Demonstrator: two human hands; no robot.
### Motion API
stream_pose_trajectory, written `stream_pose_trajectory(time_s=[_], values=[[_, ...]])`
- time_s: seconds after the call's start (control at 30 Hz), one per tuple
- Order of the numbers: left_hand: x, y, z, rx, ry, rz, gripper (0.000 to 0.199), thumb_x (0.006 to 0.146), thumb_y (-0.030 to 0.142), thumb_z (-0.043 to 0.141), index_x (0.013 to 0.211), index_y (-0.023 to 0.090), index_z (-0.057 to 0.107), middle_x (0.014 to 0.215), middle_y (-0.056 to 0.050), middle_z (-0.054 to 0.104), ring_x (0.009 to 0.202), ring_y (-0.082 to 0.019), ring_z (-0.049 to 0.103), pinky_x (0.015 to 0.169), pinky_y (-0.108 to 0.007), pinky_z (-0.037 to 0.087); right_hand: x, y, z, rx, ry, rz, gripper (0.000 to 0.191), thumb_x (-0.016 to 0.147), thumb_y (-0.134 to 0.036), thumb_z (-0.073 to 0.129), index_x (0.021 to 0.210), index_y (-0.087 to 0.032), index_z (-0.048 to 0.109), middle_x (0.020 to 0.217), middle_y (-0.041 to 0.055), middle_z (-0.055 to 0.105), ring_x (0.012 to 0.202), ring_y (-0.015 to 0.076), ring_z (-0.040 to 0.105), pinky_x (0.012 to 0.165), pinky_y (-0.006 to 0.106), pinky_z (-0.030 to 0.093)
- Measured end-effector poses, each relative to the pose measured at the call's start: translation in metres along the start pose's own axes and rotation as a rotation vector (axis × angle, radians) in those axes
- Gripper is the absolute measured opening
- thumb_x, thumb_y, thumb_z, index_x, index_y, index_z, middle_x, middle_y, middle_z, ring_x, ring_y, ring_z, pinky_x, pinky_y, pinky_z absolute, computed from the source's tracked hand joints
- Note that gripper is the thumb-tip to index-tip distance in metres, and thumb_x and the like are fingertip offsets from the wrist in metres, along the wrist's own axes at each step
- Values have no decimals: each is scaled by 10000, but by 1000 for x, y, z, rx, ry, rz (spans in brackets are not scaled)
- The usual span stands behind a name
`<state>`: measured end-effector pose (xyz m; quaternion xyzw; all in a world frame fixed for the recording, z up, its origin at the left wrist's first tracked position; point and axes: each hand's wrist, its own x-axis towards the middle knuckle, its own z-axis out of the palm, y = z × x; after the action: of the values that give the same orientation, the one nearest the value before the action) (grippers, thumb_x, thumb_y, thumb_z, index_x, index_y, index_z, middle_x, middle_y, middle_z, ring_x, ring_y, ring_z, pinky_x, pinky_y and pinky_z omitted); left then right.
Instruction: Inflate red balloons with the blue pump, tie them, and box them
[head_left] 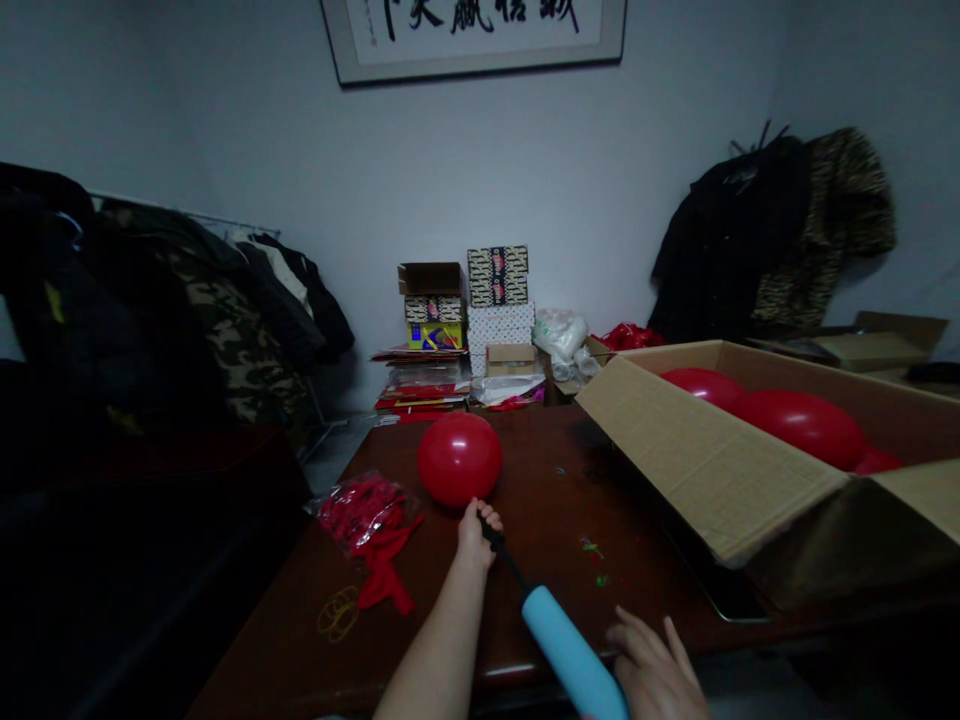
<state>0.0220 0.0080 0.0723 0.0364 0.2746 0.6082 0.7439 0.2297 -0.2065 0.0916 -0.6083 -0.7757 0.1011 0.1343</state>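
Note:
My left hand [480, 535] is closed around the black nozzle end of a blue hand pump [570, 650], right at the neck of a round red balloon [459, 460]. The balloon is inflated and sits just beyond my fingers, over the table. The pump slants down toward the lower right, its far end cut off by the frame. Beside its lower body, my right hand [656, 670] shows its fingers stretched and apart. To the left lies a clear plastic bag of uninflated red balloons [364, 510], with loose red balloons [386, 575] spilling toward me.
On the right of the brown table [540, 470], an open cardboard box [712, 460] holds several inflated red balloons [802, 425]. Yellow rubber bands [339, 613] lie at the left edge. Stacked boxes [499, 330] stand at the back wall; coats hang on both sides.

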Motion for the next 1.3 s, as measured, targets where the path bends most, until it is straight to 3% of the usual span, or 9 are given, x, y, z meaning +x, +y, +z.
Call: stream_pose_trajectory(time_s=[0.07,0.3,0.73,0.97,1.13,1.3], values=[[1,-1,-1,-13,-3,-7,259,866,249,437,630,182,356,484,70,305,348,-42,313,338,-130,254,6,-6,-8,-4,-36,3,416,713,-512,535,926,-183,674,1196,122,568,1234,374,367,1035,624,101],[0,-3,-3,-16,-6,-16,263,871,259,431,632,185,354,490,69,303,352,-44,315,343,-137,263,21,-36,-23,-48,-10,82,419,697,-438,527,950,-132,660,1177,150,563,1239,337,359,1067,557,47],[-1,-9,-9,37,-11,-2,259,853,287,468,641,187,358,498,62,331,373,-61,352,377,-167,288,57,-52,-6,-8,176,101,370,742,-420,506,908,-126,658,1089,124,585,1175,283,425,1088,472,44],[-1,-7,-12,141,1,67,258,837,342,487,660,193,373,505,57,354,380,-72,356,374,-181,273,64,-50,7,25,40,158,409,752,-424,483,959,-113,649,1153,141,567,1203,304,403,1069,515,107],[6,-11,-12,159,81,103,264,870,302,425,643,193,349,488,68,319,347,-58,313,352,-171,228,60,-53,1,12,12,138,496,753,-420,485,1088,-70,595,1186,171,551,1220,301,387,1076,502,93],[12,-1,-11,144,111,114,243,876,273,403,653,192,354,496,69,315,342,-52,307,338,-160,212,35,-29,1,22,-98,89,542,709,-472,538,1082,-86,607,1183,187,558,1210,341,401,1061,550,121]])
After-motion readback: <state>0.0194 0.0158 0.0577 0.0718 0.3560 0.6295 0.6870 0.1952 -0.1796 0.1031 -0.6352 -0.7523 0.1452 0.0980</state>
